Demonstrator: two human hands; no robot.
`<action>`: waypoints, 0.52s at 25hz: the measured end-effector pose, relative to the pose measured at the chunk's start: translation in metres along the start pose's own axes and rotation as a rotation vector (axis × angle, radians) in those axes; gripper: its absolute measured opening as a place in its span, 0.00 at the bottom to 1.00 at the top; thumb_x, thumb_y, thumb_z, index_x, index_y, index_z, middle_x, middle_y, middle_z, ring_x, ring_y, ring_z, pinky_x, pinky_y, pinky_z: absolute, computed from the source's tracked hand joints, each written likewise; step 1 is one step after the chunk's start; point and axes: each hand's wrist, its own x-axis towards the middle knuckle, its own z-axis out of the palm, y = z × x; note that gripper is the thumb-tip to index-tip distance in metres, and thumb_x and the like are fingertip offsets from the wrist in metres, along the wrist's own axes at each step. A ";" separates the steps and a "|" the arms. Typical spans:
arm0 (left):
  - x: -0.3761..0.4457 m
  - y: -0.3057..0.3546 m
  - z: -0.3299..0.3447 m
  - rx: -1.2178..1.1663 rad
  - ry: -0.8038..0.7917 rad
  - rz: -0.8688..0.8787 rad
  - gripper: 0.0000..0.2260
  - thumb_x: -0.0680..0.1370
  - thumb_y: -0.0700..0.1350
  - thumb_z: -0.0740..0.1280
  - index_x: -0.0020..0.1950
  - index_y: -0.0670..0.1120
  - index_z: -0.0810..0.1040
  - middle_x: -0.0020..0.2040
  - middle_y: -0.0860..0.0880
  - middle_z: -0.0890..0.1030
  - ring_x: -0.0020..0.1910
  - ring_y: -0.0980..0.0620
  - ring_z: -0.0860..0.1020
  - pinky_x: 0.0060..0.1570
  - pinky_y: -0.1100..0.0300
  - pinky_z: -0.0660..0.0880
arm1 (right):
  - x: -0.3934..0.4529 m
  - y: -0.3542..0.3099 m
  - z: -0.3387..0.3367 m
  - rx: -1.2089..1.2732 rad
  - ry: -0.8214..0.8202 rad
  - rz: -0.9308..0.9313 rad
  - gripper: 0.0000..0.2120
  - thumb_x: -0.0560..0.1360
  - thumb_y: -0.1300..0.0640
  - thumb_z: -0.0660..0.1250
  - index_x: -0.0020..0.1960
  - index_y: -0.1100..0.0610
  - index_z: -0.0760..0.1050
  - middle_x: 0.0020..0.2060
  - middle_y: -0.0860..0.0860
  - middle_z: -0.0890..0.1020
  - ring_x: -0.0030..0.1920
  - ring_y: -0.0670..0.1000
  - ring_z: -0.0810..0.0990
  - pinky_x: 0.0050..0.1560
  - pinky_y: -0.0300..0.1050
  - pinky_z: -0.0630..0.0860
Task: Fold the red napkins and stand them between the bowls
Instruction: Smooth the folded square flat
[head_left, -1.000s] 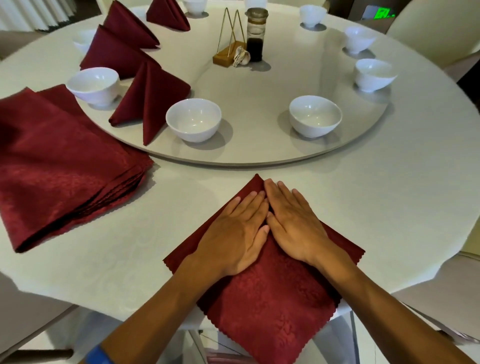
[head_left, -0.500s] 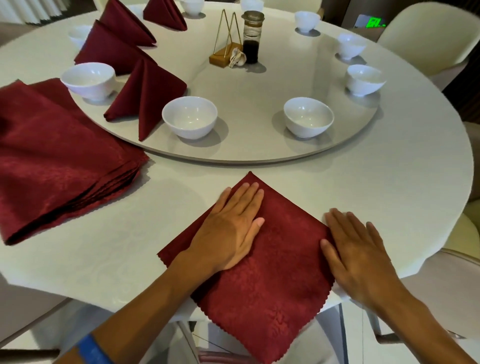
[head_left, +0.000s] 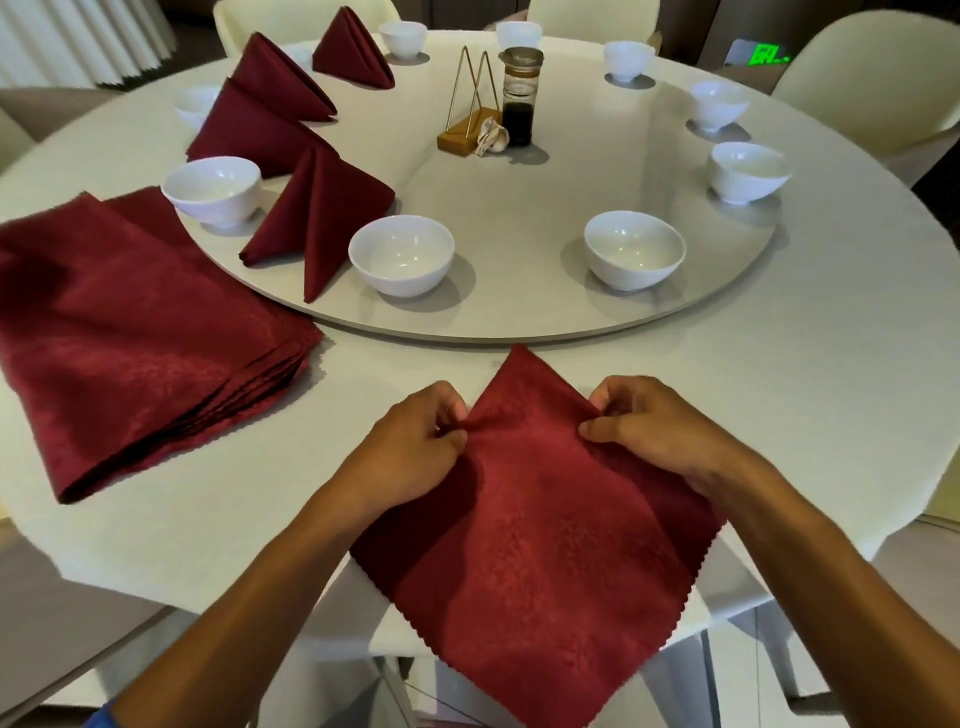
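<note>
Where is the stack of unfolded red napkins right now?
In the head view, the stack of napkins lies flat on the table at the left, beside the turntable's edge, near a white bowl.

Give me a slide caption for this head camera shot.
Both hands pinch a flat red napkin at the table edge, before folding.

The round table (head_left: 779, 395) carries a turntable (head_left: 519, 312), stacked napkins (head_left: 130, 343) and one spread napkin (head_left: 535, 519).

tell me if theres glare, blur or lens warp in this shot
Head view: sharp overall; soft shadows under the bowls; mild sheen on the turntable; wide-angle bending curves the table edge; both hands show no blur.
</note>
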 end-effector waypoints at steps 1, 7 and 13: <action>0.004 0.004 -0.003 -0.058 0.017 0.036 0.09 0.78 0.40 0.66 0.44 0.54 0.72 0.38 0.54 0.79 0.32 0.58 0.75 0.35 0.61 0.70 | 0.003 -0.003 -0.004 0.091 -0.010 -0.011 0.07 0.74 0.62 0.71 0.40 0.53 0.75 0.34 0.51 0.80 0.34 0.49 0.79 0.39 0.43 0.75; 0.063 0.026 -0.045 -0.084 -0.059 -0.105 0.03 0.77 0.43 0.71 0.45 0.50 0.80 0.41 0.51 0.83 0.37 0.57 0.79 0.37 0.71 0.76 | 0.052 -0.022 -0.033 0.140 0.016 0.001 0.03 0.74 0.58 0.71 0.47 0.57 0.80 0.39 0.50 0.82 0.39 0.48 0.79 0.37 0.37 0.76; 0.070 0.012 -0.043 -0.125 -0.107 -0.128 0.03 0.73 0.39 0.75 0.41 0.46 0.84 0.34 0.51 0.83 0.34 0.56 0.81 0.36 0.67 0.77 | 0.069 -0.016 -0.034 0.092 -0.053 0.024 0.18 0.77 0.63 0.68 0.30 0.54 0.72 0.23 0.38 0.76 0.25 0.37 0.75 0.26 0.28 0.68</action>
